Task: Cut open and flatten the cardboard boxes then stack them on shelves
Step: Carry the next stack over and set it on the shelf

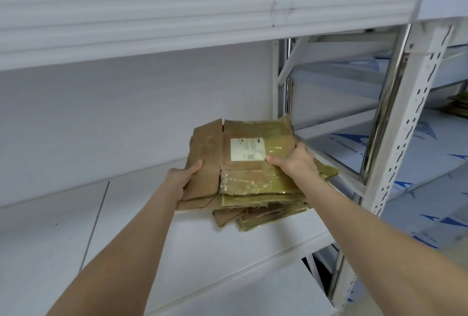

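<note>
Left of the cardboard pile [253,179] the white shelf board [164,252] runs wide and flat to the back wall [126,113] — open room for a reach. Above the pile the upper shelf beam [177,19] caps the bay. Just right of the pile a chrome pole [387,103] and a perforated upright [407,138] close that side. The left hand [182,179] and right hand [296,161] grip the pile's side edges — their forearms fill the approach in front of it.

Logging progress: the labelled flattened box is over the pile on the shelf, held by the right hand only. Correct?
Not quite. The head view shows both hands holding the flattened box: the left hand grips its left edge, the right hand its right side. It is over the pile on the shelf, as stated.
</note>
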### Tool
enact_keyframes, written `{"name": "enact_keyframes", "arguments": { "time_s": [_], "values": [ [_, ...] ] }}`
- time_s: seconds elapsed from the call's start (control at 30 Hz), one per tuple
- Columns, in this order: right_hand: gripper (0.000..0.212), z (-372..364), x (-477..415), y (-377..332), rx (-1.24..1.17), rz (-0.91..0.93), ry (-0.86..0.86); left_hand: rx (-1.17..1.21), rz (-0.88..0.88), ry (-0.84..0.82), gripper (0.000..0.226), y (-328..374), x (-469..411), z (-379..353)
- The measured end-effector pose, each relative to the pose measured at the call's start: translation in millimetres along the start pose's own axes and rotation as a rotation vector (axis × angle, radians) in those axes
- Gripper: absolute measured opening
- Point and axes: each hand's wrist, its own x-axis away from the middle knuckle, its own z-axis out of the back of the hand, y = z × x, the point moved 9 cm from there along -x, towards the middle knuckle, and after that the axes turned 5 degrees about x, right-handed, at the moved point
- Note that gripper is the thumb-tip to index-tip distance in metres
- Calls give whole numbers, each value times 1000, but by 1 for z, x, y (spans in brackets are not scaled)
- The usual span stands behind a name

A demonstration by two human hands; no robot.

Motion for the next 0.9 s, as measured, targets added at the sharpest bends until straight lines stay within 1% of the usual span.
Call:
{"name": "enact_keyframes", "arguments": {
  "time_s": [0.07, 0.13, 0.23, 0.3, 0.37, 0.47, 0.53, 0.6, 0.67, 0.77, 0.9],
  "values": [
    [97, 21, -11, -15, -20, 59, 64, 69, 10, -23, 79, 17, 3, -7],
    [92, 38, -21, -28, 10, 106, 113, 139, 4, -19, 78, 31, 6, -14],
    [84, 48, -27, -44, 160, 190, 160, 242, -32, -1, 74, 46, 9, -33],
    [83, 44, -27, -51, 260, 274, 170, 244, -21, 28, 73, 42, 13, -47],
    [78, 35, -31, -45, 323, 311, 136, 225, 4, 54, 65, 29, 18, -58],
    [80, 19, -50, -12, 347, 226, 17, 160, 90, 52, 58, -1, 26, -72],
    [87, 8, -63, 11, 327, 155, -71, 133, 157, 26, 56, -16, 28, -80],
    [94, 0, -71, 26, 312, 121, -135, 129, 184, -23, 51, -22, 30, -89],
    [97, -2, -77, 34, 284, 111, -151, 110, 187, -36, 49, -24, 33, -92],
    [101, -4, -85, 43, 221, 78, -179, 132, 195, -48, 56, -26, 33, -94],
    [94, -7, -91, 53, 173, 67, -221, 137, 182, -65, 60, -25, 34, -100]
  ]
}}
